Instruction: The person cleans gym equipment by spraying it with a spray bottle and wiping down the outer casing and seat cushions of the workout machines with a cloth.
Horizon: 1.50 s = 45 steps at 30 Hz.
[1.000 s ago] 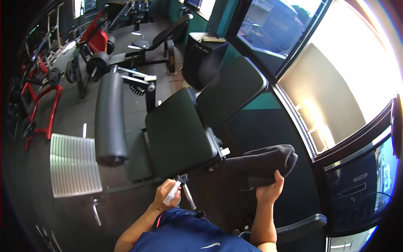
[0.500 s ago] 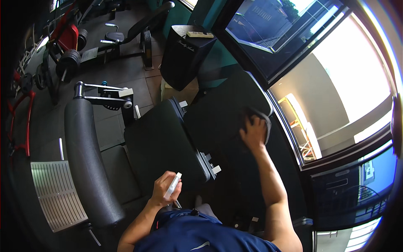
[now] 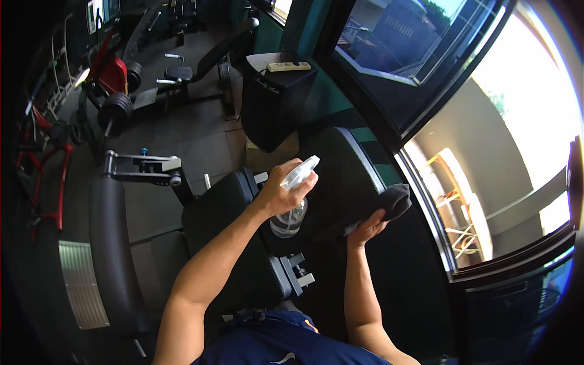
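A clear spray bottle with a white trigger head is gripped in my left hand, its fingers wrapped round the neck and trigger. The bottle is held above the black padded bench, near the gap between the seat pad and the backrest pad. My right hand holds a dark grey cloth, bunched up at the right edge of the backrest. The thumb shows against the cloth; the other fingers are partly hidden by it.
A black roller pad and a slotted metal footplate lie at left. Beyond the bench stands a black speaker-like box with a power strip on top. Windows run along the right. Weight machines fill the far left.
My left hand has risen with the spray bottle from near my waist, forward and right over the bench. My right hand has drawn the cloth slightly nearer, off the pad's face to its edge.
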Available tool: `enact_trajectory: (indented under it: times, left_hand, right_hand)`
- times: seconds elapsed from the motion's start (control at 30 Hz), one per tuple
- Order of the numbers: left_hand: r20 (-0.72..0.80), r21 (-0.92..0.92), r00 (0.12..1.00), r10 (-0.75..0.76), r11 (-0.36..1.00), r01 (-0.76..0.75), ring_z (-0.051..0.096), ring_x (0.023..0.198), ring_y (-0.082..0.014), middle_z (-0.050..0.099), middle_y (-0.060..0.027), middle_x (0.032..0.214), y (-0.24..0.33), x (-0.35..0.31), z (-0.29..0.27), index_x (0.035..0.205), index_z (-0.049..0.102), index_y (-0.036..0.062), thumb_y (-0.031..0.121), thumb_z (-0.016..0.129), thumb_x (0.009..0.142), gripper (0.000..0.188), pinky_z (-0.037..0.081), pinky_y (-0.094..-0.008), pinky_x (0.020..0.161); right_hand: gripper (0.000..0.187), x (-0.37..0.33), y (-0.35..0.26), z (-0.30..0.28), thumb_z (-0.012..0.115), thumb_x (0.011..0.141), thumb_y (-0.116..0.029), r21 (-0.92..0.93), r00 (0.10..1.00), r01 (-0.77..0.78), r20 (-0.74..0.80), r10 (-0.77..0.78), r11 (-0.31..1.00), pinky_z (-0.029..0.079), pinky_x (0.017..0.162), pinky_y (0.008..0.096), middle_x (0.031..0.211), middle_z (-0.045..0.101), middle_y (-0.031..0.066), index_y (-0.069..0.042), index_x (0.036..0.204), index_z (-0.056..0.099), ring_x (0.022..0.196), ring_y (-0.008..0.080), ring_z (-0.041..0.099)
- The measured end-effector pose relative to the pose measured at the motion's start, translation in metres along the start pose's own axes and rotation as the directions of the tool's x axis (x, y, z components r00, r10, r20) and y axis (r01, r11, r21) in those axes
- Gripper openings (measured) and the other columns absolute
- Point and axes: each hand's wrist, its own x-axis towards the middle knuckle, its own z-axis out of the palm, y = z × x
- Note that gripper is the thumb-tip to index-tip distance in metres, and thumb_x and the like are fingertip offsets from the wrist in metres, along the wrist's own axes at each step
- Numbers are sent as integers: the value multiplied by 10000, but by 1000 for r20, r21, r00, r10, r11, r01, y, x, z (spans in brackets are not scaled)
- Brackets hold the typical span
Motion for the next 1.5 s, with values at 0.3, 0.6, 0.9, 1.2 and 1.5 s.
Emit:
enact_trajectory:
  times: [0.3, 0.6, 0.9, 1.2, 1.5]
  left_hand:
    - [177, 263, 976, -126, 962, 76, 664, 666, -209, 656, -94, 705, 20, 66, 30, 950, 652, -32, 207, 590, 940, 247, 514, -348, 652]
    - [199, 337, 927, -318, 910, 240, 705, 800, -332, 702, -212, 864, 11, 13, 29, 1116, 667, -50, 236, 612, 921, 350, 533, -374, 723]
    - [191, 291, 891, -412, 891, 350, 674, 707, -210, 660, -127, 772, -21, -87, 52, 950, 658, -2, 158, 681, 879, 177, 517, -333, 658]
    - [-53, 170, 944, -325, 929, 329, 677, 698, -205, 651, -81, 853, -17, -226, 31, 844, 685, 19, 106, 678, 853, 88, 545, -309, 645]
    - [-212, 68, 941, -262, 957, 282, 657, 673, -185, 638, -98, 833, -6, -281, -32, 867, 679, -9, 125, 669, 876, 135, 520, -299, 614]
  right_hand:
    - [688, -107, 74, -18, 416, 1043, -566, 732, 536, -681, 481, 694, 19, 409, 1086, 411, 1408, 540, 136, 7, 1422, 451, 1248, 251, 535]
    - [727, -92, 66, -29, 376, 1036, -608, 497, 661, -747, 486, 572, 441, 466, 1022, 401, 1331, 590, 119, 21, 1387, 476, 1154, 228, 590]
    - [426, 21, -1, -28, 521, 1009, -303, -33, 842, 438, 365, -397, 898, 313, 1110, 624, 1473, 459, 270, 59, 1217, 609, 1296, 494, 465]
    - [681, 79, -71, 35, 588, 928, -397, 252, -241, 939, 968, -75, 232, 166, 1217, 553, 1577, 366, 173, 36, 1443, 481, 1494, 408, 216]
    - [736, 7, -72, 44, 589, 918, -419, -13, -45, 824, 995, 88, 566, 274, 1189, 467, 1595, 300, 230, 26, 1479, 416, 1411, 392, 385]
